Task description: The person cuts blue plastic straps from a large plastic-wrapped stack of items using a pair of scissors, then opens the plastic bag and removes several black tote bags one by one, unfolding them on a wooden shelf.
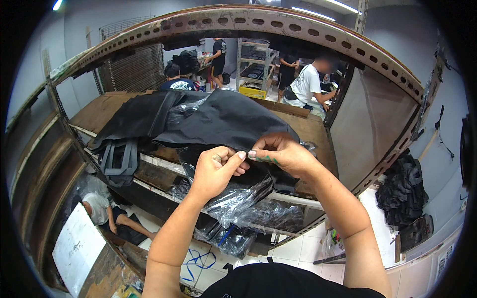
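Observation:
A large black fabric piece (223,116) is draped over the shelf in front of me, its near edge hanging toward my hands. My left hand (216,169) is closed, thumb against the curled fingers, at that edge. Beside it, my right hand (283,154) pinches the same edge between thumb and forefinger, and green marks show on its thumb. The two thumb tips nearly meet. Beneath the hands lie clear plastic wrapping (236,201) and more black material, partly hidden by my wrists. To the left, black fabric bags (134,119) lie with their grey handles (120,161) hanging down.
A perforated metal rack beam (238,21) arches overhead, and a side panel (372,124) closes the right. Plastic-wrapped black bundles (243,241) sit on the lower level. One person (107,208) sits low at left; other people (303,84) are beyond the rack. Dark bags (405,188) hang at right.

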A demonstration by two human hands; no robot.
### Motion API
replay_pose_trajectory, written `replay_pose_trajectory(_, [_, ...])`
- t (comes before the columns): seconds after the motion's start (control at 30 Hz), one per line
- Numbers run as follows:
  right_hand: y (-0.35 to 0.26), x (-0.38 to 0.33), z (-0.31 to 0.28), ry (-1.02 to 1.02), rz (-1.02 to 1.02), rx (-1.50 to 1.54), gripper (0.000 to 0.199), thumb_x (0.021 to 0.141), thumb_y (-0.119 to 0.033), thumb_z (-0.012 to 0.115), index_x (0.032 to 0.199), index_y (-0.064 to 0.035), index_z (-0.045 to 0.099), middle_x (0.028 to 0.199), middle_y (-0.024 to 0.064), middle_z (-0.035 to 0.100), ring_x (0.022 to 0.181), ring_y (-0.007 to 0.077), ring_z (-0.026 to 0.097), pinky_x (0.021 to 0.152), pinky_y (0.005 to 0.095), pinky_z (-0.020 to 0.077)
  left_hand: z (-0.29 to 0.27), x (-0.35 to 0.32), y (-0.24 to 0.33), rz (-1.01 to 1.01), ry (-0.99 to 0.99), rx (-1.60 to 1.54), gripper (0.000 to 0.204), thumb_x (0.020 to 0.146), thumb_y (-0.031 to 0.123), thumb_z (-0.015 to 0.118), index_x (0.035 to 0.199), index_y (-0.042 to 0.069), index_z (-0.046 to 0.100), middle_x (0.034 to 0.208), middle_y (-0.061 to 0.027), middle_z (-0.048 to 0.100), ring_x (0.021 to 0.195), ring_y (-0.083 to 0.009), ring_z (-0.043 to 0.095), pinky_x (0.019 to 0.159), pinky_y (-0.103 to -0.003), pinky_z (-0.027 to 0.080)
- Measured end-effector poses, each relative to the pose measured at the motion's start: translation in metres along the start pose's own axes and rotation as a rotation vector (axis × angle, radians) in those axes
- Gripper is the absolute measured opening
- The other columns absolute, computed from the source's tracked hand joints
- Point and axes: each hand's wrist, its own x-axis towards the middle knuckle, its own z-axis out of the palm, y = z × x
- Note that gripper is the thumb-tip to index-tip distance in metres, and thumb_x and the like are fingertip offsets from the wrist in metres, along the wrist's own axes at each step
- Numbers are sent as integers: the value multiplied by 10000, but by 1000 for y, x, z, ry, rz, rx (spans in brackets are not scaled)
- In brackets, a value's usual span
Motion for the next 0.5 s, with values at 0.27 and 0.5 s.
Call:
replay_pose_trajectory(0.27, [-1,-1,2,14,124,103,196,842,-175,832,914,-33,718,894,29,707,843,105,637,752,249,474,1,1,4,-33,20,-4,300,1021,203,651,857,-46,690,781,-119,737,690,-135,702,653,-266,585])
replay_pose_trajectory(0.5, [-9,6,9,288,171,325,136,864,-125,788,971,-78,719,923,3,703,821,97,620,727,255,472,-13,-8,1,40,33,299,298,954,219,688,769,-14,677,634,-111,657,604,-141,667,583,-315,529])
